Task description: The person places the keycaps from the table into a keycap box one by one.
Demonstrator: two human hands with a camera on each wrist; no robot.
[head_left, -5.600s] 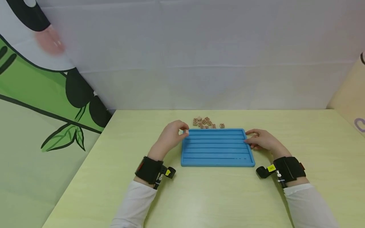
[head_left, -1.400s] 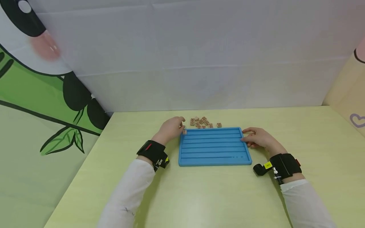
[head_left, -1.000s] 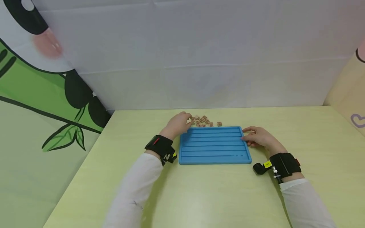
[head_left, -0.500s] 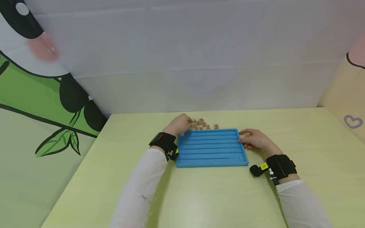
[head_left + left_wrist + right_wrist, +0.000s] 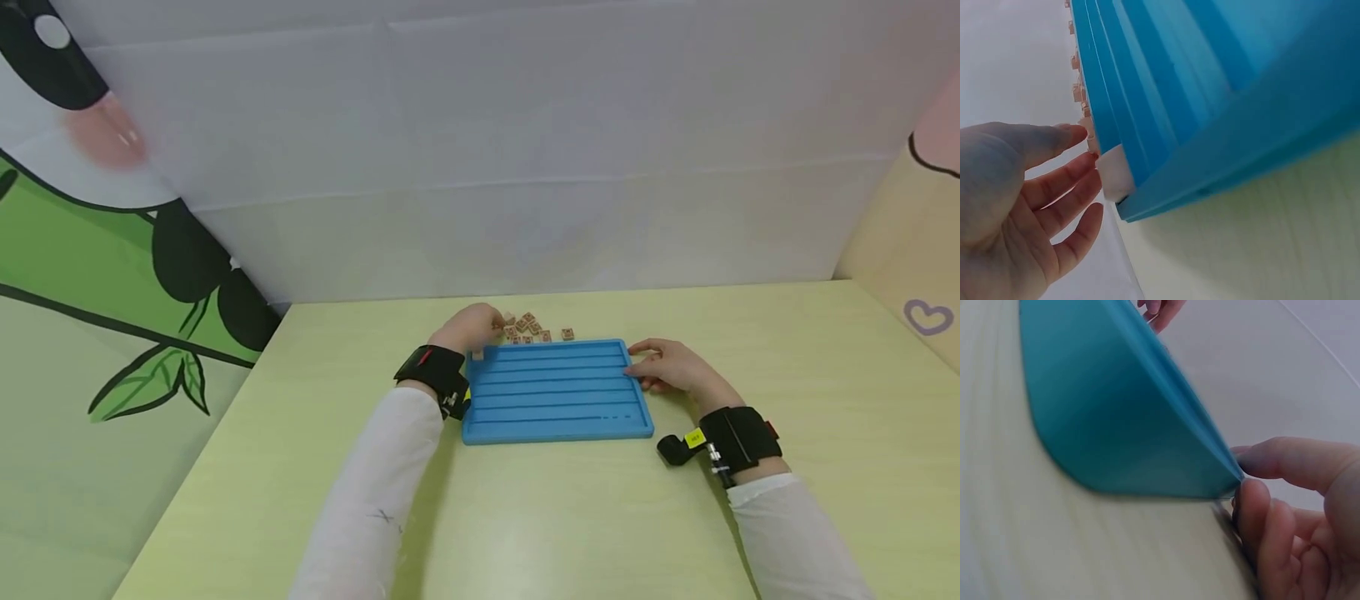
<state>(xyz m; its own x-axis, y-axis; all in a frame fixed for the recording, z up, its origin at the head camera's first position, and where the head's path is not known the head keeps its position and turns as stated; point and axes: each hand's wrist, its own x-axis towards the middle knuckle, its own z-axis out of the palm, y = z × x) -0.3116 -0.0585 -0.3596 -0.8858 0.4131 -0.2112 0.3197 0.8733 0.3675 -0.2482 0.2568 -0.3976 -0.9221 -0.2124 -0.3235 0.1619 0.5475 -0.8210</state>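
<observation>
A blue ridged tray point(image 5: 558, 398) lies on the table. One small wooden tile point(image 5: 477, 354) sits in its far left corner, also seen as a pale block point(image 5: 1115, 174) in the left wrist view. Behind the tray lies a loose cluster of small wooden tiles point(image 5: 534, 328) with printed markings. At the cluster's left end, my left hand point(image 5: 471, 327) pinches a tile between thumb and index finger, the other fingers spread. My right hand point(image 5: 678, 369) grips the tray's right edge, its thumb on the rim point(image 5: 1225, 456).
The pale wood table point(image 5: 555, 517) meets a white backdrop point(image 5: 525, 167) just behind the tiles. A single tile point(image 5: 567, 333) lies apart to the right of the cluster. Black wrist-worn cameras point(image 5: 678, 450) project near the tray's sides.
My left hand has let go of a tile in the tray's far left corner and moved back and right to the cluster. The right hand stays at the tray's edge.
</observation>
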